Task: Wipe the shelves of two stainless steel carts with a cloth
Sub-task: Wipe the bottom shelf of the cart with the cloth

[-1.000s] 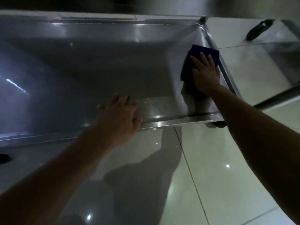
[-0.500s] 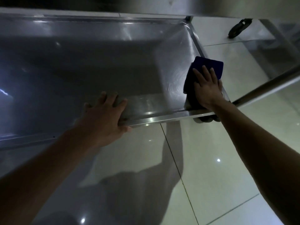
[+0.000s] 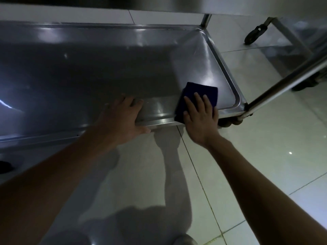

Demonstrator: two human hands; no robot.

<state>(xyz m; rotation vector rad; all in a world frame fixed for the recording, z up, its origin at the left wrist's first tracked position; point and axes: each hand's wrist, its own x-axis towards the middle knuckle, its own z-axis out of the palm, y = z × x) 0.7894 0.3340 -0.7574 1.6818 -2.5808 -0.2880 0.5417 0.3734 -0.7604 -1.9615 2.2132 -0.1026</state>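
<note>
Cloth (image 3: 200,92), dark blue and folded, lying flat at the near right corner of a steel cart shelf (image 3: 106,68) — overlapping the front rim. Pressing down on it, right hand (image 3: 200,117), fingers straight and spread. Resting on the same rim just to the left, left hand (image 3: 122,119), fingers extended onto the shelf, thumb along the outer edge. Standing well apart at far right — second cart (image 3: 290,34), its caster (image 3: 254,33) on pale floor tiles (image 3: 265,138).

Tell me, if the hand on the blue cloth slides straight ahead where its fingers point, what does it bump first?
Probably nothing soon: the right hand presses the blue cloth flat, fingers pointing across the bare shelf. The first thing in line looks like the shelf's raised far rim, though depth is hard to judge.
</note>
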